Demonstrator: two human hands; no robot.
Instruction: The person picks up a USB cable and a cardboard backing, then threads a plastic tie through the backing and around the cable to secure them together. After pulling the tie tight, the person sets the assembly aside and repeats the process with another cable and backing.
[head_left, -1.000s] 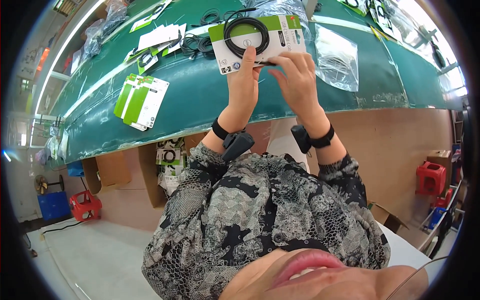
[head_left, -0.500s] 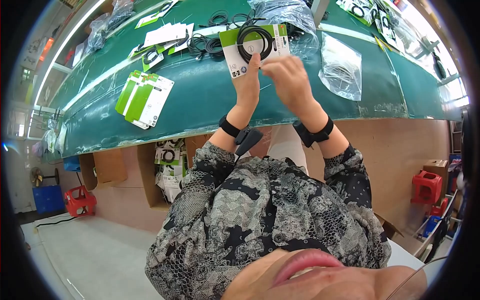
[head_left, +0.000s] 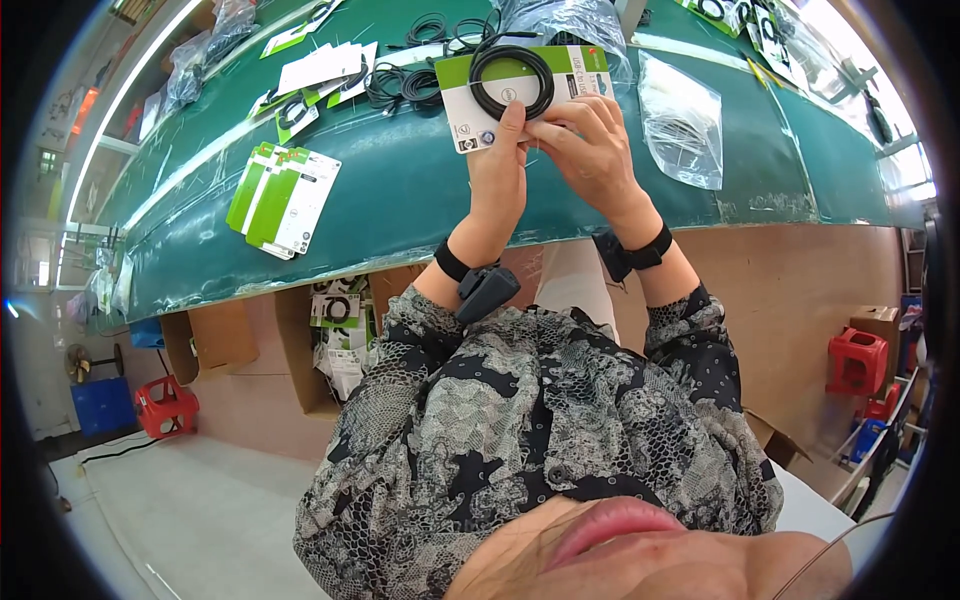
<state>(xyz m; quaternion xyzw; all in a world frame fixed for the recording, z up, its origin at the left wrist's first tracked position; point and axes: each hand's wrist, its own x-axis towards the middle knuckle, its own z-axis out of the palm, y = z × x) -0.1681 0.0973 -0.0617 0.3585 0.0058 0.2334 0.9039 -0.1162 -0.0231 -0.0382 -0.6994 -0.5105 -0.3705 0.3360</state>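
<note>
A coiled black cable (head_left: 546,84) lies against the face of a green-and-white packaging card (head_left: 456,103), held up over the near part of the table. My left hand (head_left: 497,183) grips the card's lower edge, its thumb pressing the bottom of the coil. Against the card's lower right part, my right hand (head_left: 592,150) has its thumb and index finger together close to the left thumb. Whether a thin tie is between those fingertips is too small to tell. The card's back and the fingers behind it are hidden.
A stack of green-and-white cards (head_left: 292,205) lies at left on the green table (head_left: 400,190). Loose black cables (head_left: 400,88) and carded cables (head_left: 297,116) lie beyond. At right sits a clear bag (head_left: 683,120) of thin pale strips. Below the table stands a carton of carded cables (head_left: 340,310).
My right hand has come down from a blurred motion beside the coil to rest on the card's lower right. The card has turned slightly and shows more of its right side.
</note>
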